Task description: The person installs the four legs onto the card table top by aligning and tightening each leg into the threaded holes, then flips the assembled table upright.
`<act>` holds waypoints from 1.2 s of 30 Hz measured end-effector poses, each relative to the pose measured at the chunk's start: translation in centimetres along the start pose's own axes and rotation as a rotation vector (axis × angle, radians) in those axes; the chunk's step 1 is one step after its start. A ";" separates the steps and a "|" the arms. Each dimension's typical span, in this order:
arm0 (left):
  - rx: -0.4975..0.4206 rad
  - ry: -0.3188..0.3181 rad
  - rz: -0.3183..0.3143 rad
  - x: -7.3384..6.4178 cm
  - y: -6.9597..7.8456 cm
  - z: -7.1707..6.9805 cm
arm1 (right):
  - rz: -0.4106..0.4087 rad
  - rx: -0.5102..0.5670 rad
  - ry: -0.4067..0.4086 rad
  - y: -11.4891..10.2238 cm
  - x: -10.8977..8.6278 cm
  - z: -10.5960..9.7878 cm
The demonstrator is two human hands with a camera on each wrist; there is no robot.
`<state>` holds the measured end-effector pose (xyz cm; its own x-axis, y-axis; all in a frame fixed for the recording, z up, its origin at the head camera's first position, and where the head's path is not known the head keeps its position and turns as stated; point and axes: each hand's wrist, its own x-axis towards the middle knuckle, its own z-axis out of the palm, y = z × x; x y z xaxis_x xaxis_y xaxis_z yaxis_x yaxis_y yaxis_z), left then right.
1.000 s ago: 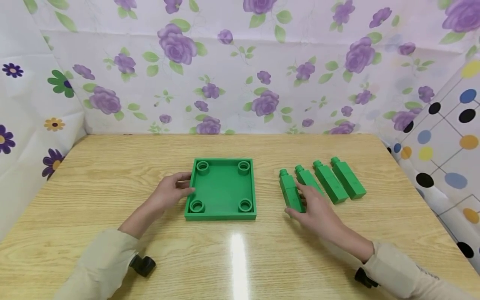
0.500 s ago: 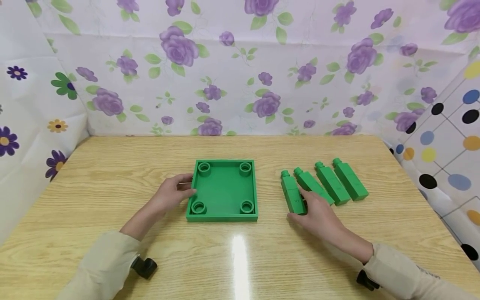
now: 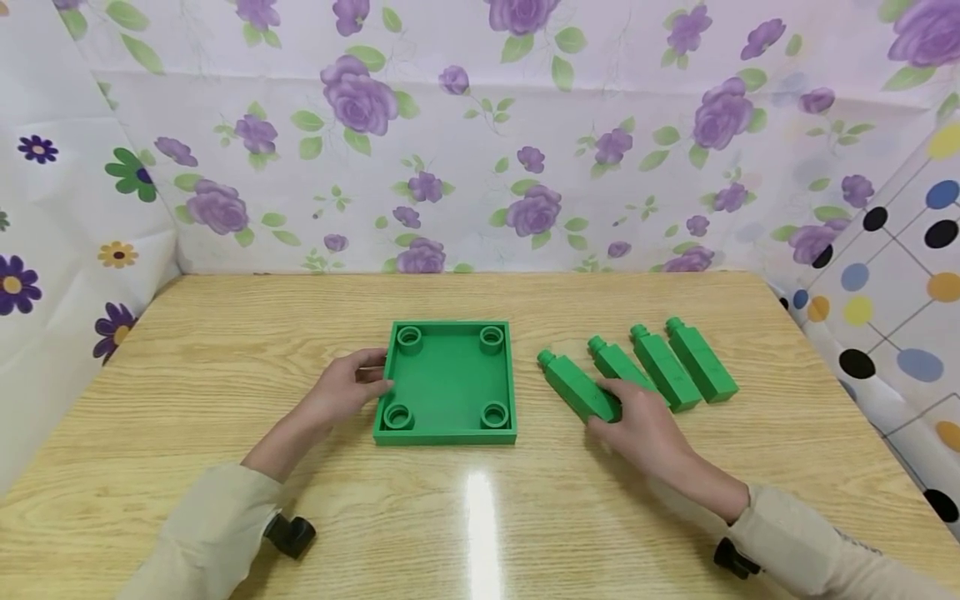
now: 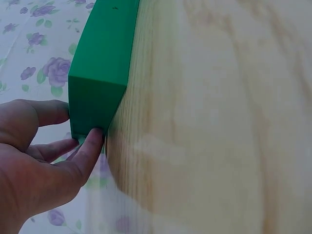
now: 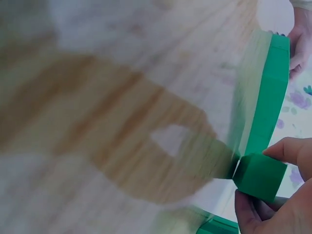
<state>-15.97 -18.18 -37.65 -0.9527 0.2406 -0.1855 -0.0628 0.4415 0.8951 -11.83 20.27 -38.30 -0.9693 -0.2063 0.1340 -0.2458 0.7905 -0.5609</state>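
My right fingers (image 5: 285,148) are pinched on the butt end of a green post (image 3: 576,387), neck pointing away and left of them. My left fingers (image 3: 370,388) lie loose against the green tray (image 3: 450,375), just right of them on the counter (image 3: 240,350). Three more posts (image 3: 666,371) beyond my right.

The head view is bright, white glare (image 3: 483,533) streaking the tabletop (image 3: 375,517). Both wrist views are dimmer, softer

Tray (image 3: 450,379) and blocks (image 3: 577,387) are green, backdrop (image 3: 457,150) purple-flowered.
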 end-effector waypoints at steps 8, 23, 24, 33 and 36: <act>0.003 -0.001 -0.007 0.1 0.0 -0.1 | -0.009 0.039 0.065 -0.7 0.5 -1.2; 0.003 0.009 0.019 0.1 -0.5 0.0 | -0.020 0.143 0.190 -1.2 2.3 -4.4; 0.005 0.010 0.021 0.2 -0.5 0.1 | -0.017 0.157 0.193 -1.3 2.4 -4.6; 0.022 0.020 0.027 0.0 -0.7 0.2 | 0.002 0.331 0.198 -2.1 3.5 -4.9; 0.014 0.020 0.025 -0.2 -0.8 0.1 | 0.003 0.398 0.206 -2.5 4.0 -4.5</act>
<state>-15.73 -18.46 -38.33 -0.9599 0.2341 -0.1544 -0.0345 0.4477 0.8935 -15.18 20.04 -32.71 -0.9616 -0.0537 0.2690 -0.2592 0.4991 -0.8269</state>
